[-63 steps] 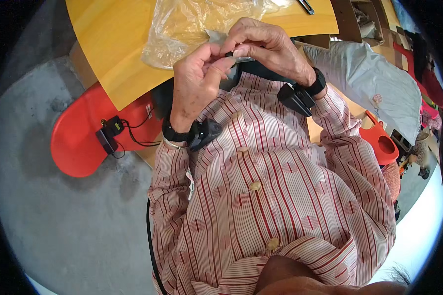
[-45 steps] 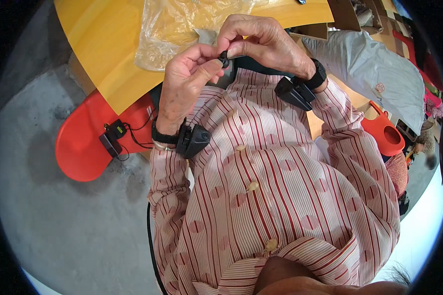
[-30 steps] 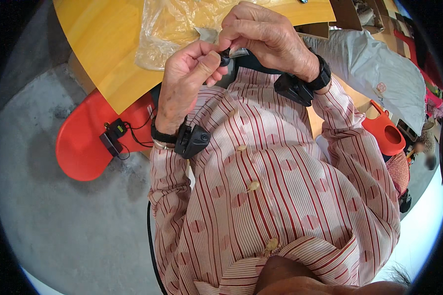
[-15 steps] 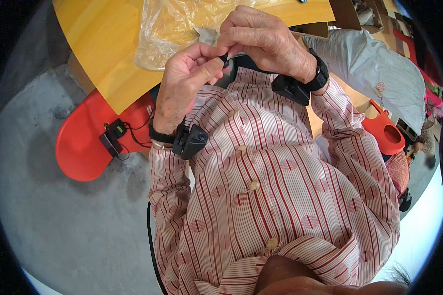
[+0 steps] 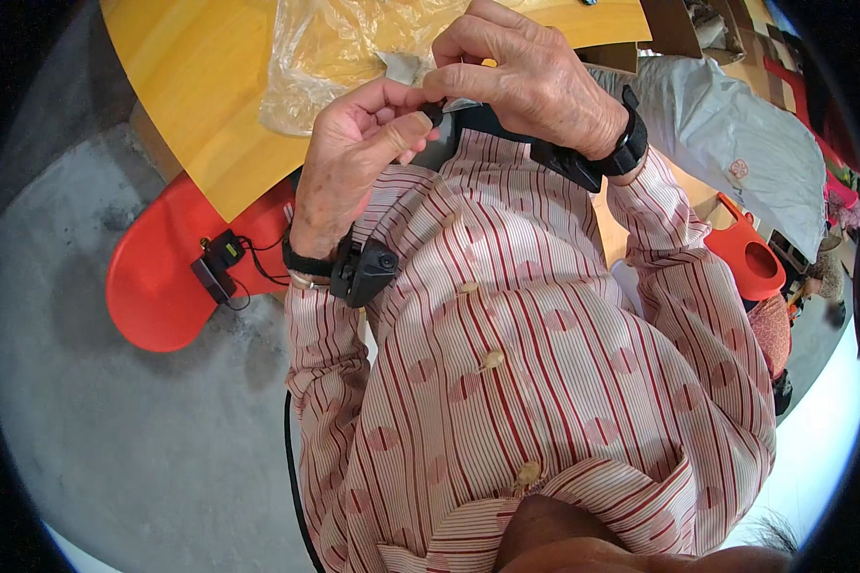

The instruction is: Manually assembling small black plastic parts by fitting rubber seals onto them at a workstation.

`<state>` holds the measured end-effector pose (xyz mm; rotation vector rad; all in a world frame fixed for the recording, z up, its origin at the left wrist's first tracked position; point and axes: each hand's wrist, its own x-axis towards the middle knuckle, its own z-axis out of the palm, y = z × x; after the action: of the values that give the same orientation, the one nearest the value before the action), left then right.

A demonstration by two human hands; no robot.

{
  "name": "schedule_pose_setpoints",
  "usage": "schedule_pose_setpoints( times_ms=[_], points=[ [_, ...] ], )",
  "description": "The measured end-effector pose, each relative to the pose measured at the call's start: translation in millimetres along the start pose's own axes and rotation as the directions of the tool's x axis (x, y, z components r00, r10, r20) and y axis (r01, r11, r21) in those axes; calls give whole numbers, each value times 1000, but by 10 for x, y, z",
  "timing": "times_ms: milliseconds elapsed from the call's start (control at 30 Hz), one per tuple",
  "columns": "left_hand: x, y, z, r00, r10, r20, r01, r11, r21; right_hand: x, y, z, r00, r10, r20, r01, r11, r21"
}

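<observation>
Over the near edge of the table my two hands meet at the fingertips. My left hand (image 5: 354, 143) pinches a small black piece (image 5: 433, 114) between thumb and fingers; its exact kind is too small to tell. My right hand (image 5: 535, 81) is closed in a pinch just above that piece, its thumb and forefinger tips next to it. Whatever those right fingertips hold is hidden. A small pale, clear-looking bit (image 5: 461, 104) shows beside the black piece, under the right hand. Each wrist wears a black strap with a dark device.
A crumpled clear plastic bag (image 5: 306, 81) lies on the yellow wooden table (image 5: 191, 86). Left of me is a red seat (image 5: 158, 286) with a small black device (image 5: 218, 267) and cable. At the right are a grey-white sack (image 5: 726, 143), a cardboard box (image 5: 678, 29) and a red plastic item (image 5: 747, 263).
My right hand has shifted slightly right, its fingertips still close to the black piece. The left hand has moved a little to the left, keeping its pinch.
</observation>
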<state>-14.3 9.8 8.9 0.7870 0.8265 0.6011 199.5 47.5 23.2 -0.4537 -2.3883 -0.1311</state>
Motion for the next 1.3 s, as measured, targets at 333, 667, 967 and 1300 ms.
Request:
schedule_pose_setpoints(
  times_ms=[333, 667, 967, 1300],
  points=[
    [20, 17, -8, 998, -43, 36, 40, 995, 93, -37, -104, 18, 983, 152, 101, -166, 975, 146],
    [78, -63, 28, 997, 59, -45, -48, 976, 213, -122, -168, 72, 916, 343, 208, -389, 887, 250],
    [77, -162, 2, 987, 121, -106, -97, 974, 205, -90, -184, 92, 884, 371, 284, -429, 885, 183],
    [51, -112, 30, 980, 141, -140, -98, 955, 279, -88, 5, 189, 998, -12, -68, 16, 997, 69]
  ],
)
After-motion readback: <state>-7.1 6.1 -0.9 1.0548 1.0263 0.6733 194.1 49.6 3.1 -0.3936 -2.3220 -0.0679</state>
